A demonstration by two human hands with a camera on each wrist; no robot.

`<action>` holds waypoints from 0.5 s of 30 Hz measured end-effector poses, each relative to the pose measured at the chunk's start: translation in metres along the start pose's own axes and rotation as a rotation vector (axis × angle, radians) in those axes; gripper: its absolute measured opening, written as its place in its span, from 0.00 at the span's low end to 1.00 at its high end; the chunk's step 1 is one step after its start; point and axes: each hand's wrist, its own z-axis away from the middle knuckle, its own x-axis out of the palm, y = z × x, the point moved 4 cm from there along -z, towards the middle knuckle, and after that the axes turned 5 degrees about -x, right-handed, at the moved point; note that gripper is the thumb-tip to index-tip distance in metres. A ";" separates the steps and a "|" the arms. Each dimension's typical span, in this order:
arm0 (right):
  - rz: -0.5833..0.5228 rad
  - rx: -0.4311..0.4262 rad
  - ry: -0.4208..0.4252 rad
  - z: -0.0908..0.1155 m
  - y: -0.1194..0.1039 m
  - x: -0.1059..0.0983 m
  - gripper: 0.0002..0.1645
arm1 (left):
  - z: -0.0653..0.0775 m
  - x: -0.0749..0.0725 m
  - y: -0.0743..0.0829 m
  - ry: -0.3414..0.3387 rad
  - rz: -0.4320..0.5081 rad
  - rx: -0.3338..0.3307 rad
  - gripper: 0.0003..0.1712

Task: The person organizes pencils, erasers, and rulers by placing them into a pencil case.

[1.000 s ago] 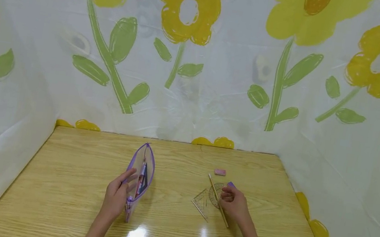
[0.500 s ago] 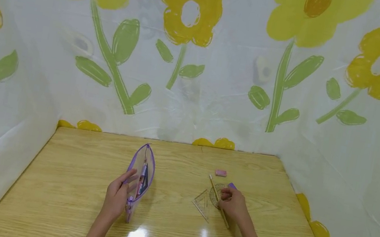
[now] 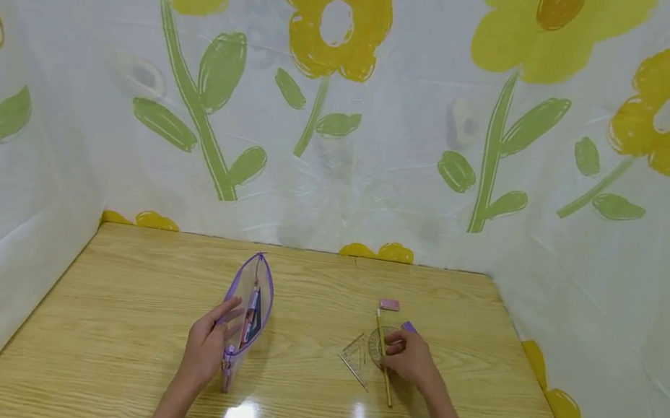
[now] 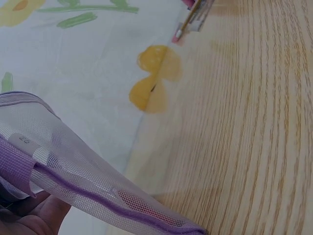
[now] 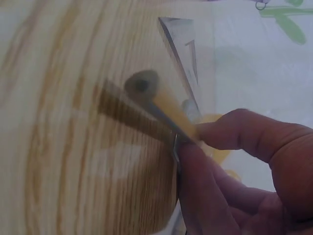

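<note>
My left hand [image 3: 206, 349] grips the near left side of a mesh pencil case [image 3: 233, 295] with purple trim, which stands unzipped on the table. Pens and a dark set square [image 3: 256, 321] show inside it. In the left wrist view the mesh wall [image 4: 93, 171] hides most of the fingers. Thumb and fingers of my right hand [image 3: 412, 360] pinch a yellow pencil [image 3: 386, 387] near its middle; in the right wrist view the pencil [image 5: 168, 110] points one end at the camera. Under that hand lies a clear round protractor [image 3: 374, 350], partly covered.
Left of the protractor lies a clear set square [image 3: 354, 362]. A pink eraser [image 3: 388, 304] sits farther back. Beside my right fingertips is a small purple item [image 3: 409, 327], partly hidden. White flowered cloth [image 3: 351, 190] walls the wooden table [image 3: 126, 322] at the back and sides.
My right hand has closed its fingers on the pencil and turned it: the far end swung right, the near end left. The left hand and pencil case have stayed put.
</note>
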 end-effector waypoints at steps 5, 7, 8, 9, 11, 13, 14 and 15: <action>-0.105 0.024 -0.066 0.001 0.001 -0.004 0.21 | 0.000 0.000 0.000 0.003 0.002 0.003 0.30; -0.145 0.021 -0.093 0.001 0.001 -0.006 0.22 | 0.000 0.000 0.001 0.002 0.005 0.005 0.30; -0.160 0.017 -0.104 0.001 0.001 -0.007 0.23 | 0.000 0.000 0.001 0.000 0.010 0.006 0.30; -0.171 0.012 -0.114 0.001 0.001 -0.008 0.24 | -0.001 0.000 0.002 -0.002 0.012 0.006 0.30; -0.189 0.010 -0.135 0.001 0.003 -0.009 0.27 | 0.000 0.000 0.002 -0.003 0.015 0.005 0.30; -0.214 0.022 -0.151 0.000 0.007 -0.009 0.30 | 0.000 0.001 0.002 -0.008 0.017 0.000 0.30; -0.223 0.020 -0.162 0.000 0.008 -0.009 0.32 | 0.000 0.001 0.002 -0.009 0.019 -0.001 0.30; -0.233 0.026 -0.168 -0.001 0.009 -0.010 0.33 | 0.000 0.001 0.002 -0.010 0.020 -0.003 0.30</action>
